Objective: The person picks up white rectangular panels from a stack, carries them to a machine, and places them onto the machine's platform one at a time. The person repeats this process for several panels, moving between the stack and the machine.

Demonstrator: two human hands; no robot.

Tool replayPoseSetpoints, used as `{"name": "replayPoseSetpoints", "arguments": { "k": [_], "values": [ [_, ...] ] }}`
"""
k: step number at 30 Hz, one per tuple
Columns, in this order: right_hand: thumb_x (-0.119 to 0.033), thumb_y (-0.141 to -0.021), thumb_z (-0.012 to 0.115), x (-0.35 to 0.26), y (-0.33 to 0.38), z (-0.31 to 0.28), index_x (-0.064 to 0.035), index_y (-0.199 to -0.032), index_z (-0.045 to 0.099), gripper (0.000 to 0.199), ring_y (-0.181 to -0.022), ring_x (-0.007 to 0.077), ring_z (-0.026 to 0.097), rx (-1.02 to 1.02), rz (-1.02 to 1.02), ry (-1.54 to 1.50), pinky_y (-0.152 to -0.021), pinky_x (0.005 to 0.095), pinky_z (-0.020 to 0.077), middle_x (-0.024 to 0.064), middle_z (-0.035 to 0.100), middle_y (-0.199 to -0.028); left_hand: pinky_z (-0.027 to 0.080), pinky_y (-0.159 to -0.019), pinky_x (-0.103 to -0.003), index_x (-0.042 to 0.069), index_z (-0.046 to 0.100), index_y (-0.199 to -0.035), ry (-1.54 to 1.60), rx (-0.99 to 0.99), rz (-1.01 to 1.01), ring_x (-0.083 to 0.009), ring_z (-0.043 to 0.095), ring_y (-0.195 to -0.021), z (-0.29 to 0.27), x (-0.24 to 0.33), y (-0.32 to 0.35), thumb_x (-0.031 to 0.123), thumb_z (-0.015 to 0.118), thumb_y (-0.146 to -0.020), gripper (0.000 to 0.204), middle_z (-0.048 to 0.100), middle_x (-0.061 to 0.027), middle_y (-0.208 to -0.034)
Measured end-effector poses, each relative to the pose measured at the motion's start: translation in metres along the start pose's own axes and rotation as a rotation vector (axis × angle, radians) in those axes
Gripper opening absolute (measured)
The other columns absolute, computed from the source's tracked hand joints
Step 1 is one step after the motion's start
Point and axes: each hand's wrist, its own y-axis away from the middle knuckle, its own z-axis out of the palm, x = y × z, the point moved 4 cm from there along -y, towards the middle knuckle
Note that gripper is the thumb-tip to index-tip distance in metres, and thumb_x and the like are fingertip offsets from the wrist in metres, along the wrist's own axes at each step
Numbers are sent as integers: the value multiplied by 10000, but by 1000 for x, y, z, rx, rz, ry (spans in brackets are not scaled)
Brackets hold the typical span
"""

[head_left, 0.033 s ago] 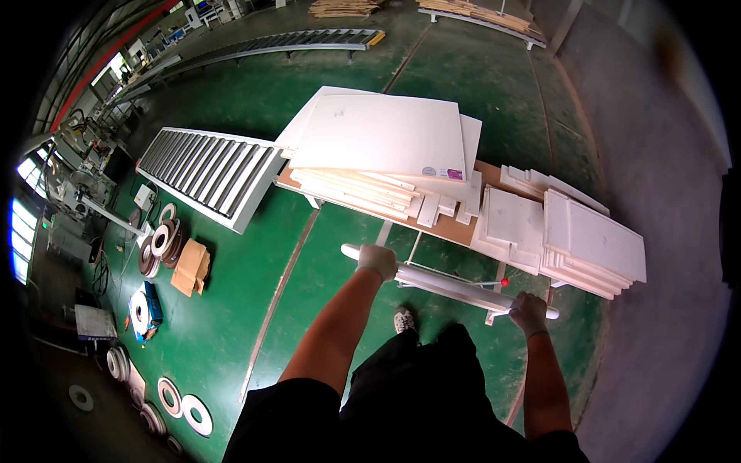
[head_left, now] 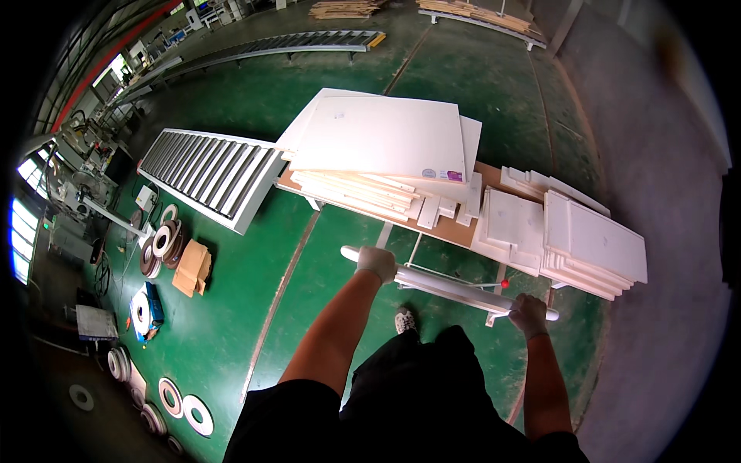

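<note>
A long white push bar [head_left: 444, 285] crosses in front of me, on the near side of a wheeled-looking frame. My left hand [head_left: 377, 263], in a pale glove, is wrapped round the bar near its left end. Toward the right end my right hand [head_left: 529, 315], also gloved, is closed round the same bar. A thin lever with a red knob [head_left: 505, 284] sticks out just beyond the bar, near my right hand. Past it is a brown board deck [head_left: 459, 231] loaded with large white panels [head_left: 378, 135], narrow strips [head_left: 355, 193] and smaller stacked panels [head_left: 594, 235].
A roller conveyor [head_left: 212, 177] stands against the left end of the load. Rolls of edge banding [head_left: 162, 241] and a torn cardboard box [head_left: 191, 268] lie on the green floor at left. A grey wall [head_left: 656, 154] runs along the right. Another conveyor [head_left: 262, 45] stretches behind.
</note>
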Motion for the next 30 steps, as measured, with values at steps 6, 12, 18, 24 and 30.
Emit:
{"name": "replayPoseSetpoints", "arguments": {
  "k": [6,12,18,24,30],
  "values": [
    [-259,-699,689,-3,-2,-28,-111,-852,661,215,-781,341,697,-71,-43,35,-728,490,542,123,696,-816,530,-901,-426,158,767,-1005,14,-83,-33,-273,726,-981,-11,2,1,311,609,-872,257,761,-79,-994],
    [-279,-742,657,-1,-7,-48,-102,-886,665,228,-773,330,708,-106,-108,20,-713,480,530,123,710,-823,531,-861,-437,158,771,-1007,-105,-108,-2,-265,726,-973,-20,9,4,280,576,-884,261,761,-74,-993],
    [-412,-700,688,13,-24,-49,-99,-822,736,339,-744,304,723,-324,-200,-64,-690,473,547,114,726,-760,543,-864,-418,156,754,-1048,-153,-190,-42,-247,723,-983,-28,16,7,273,594,-868,268,760,-55,-1005],
    [-459,-695,715,13,-32,-57,-97,-844,759,394,-772,311,724,-549,-228,-137,-738,448,566,120,726,-775,556,-850,-396,165,753,-1004,-111,-401,-18,-245,725,-964,-38,21,5,276,607,-837,248,758,-60,-978],
    [-645,-735,690,21,-44,-51,-104,-905,770,573,-845,317,725,-813,-278,-130,-784,453,563,124,740,-851,566,-836,-396,174,764,-1005,-28,-672,74,-263,722,-941,-39,19,-7,362,650,-793,305,754,-61,-945]
  ]
}}
